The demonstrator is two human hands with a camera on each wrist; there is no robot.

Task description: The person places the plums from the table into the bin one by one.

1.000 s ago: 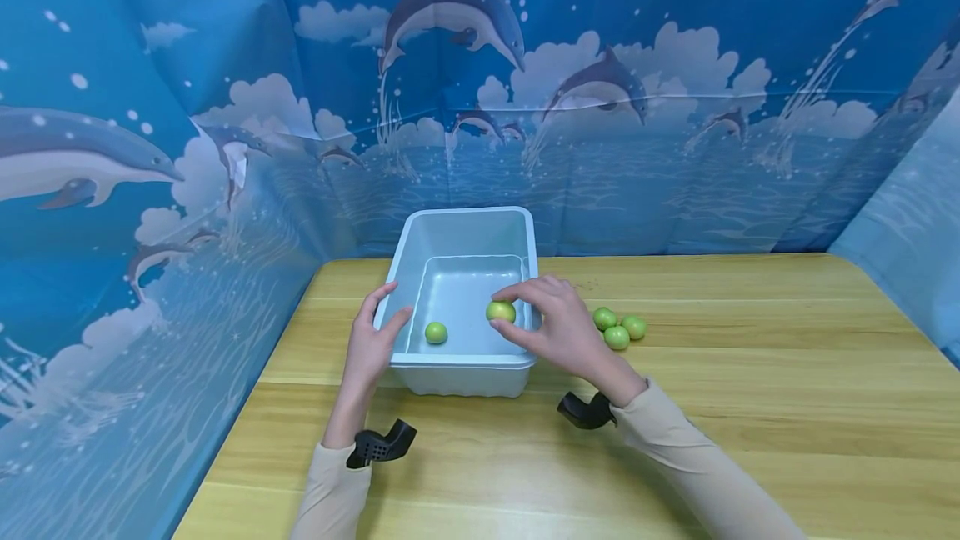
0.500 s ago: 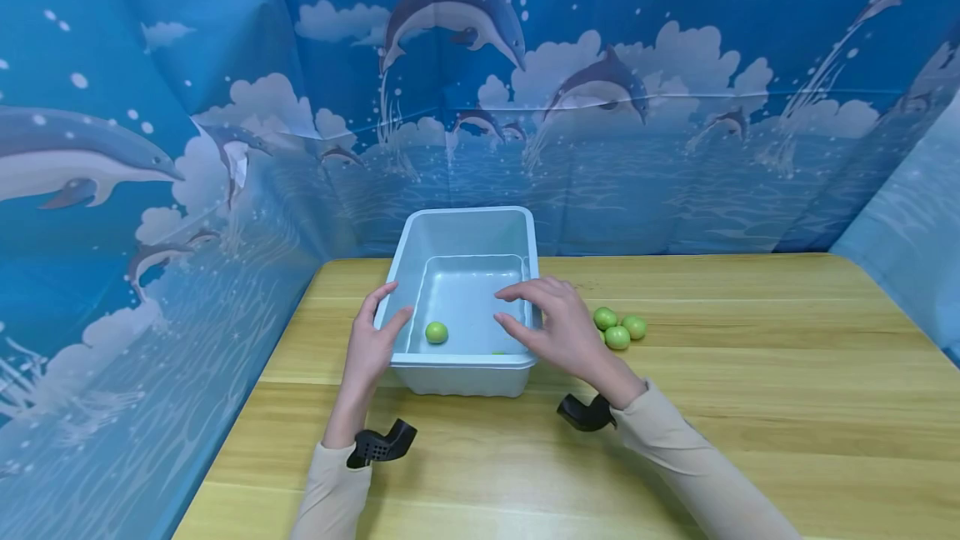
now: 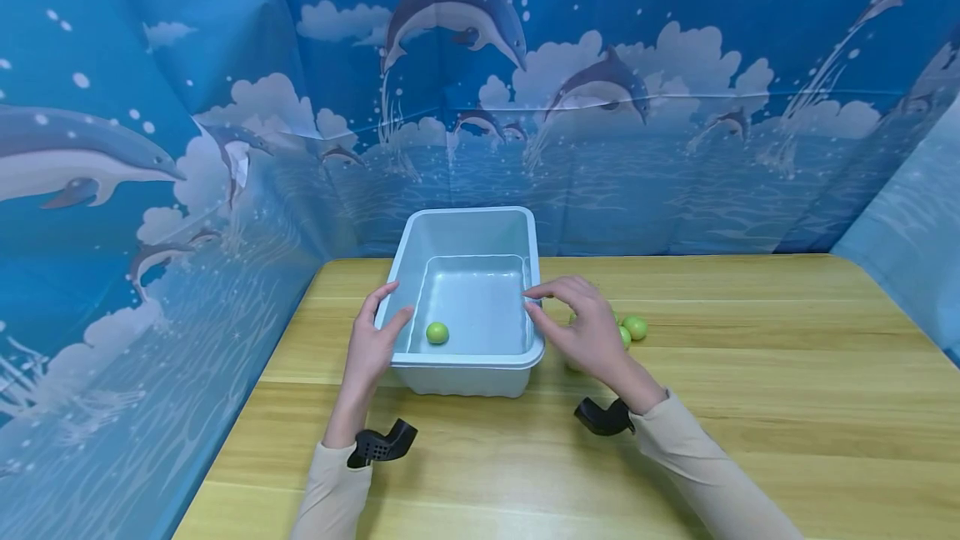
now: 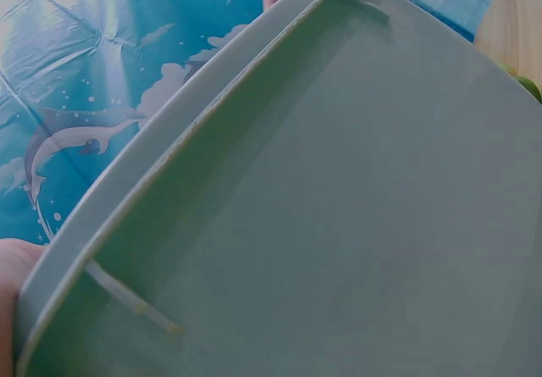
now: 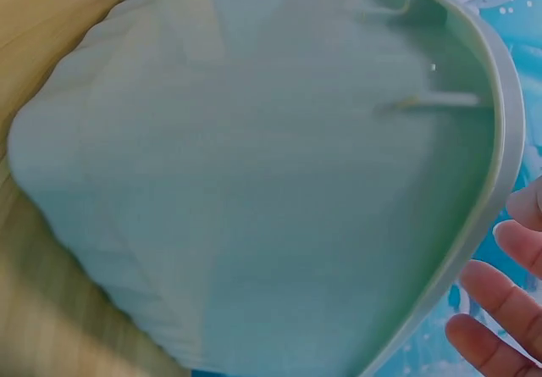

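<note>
Green fruit (image 3: 437, 332) stays put in the tub (image 3: 465, 360); right hand (image 3: 583, 327) isn't holding another one anymore, shifts right with a narrow gap; left hand (image 3: 373, 342) stays wide.

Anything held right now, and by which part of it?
Yes: the left grip holds the pale blue bin by its left rim, in the near half. The right grip holds nothing.

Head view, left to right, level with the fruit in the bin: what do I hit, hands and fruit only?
Left hand → green fruit in the bin → right hand → rightmost green fruit outside the bin.
</note>
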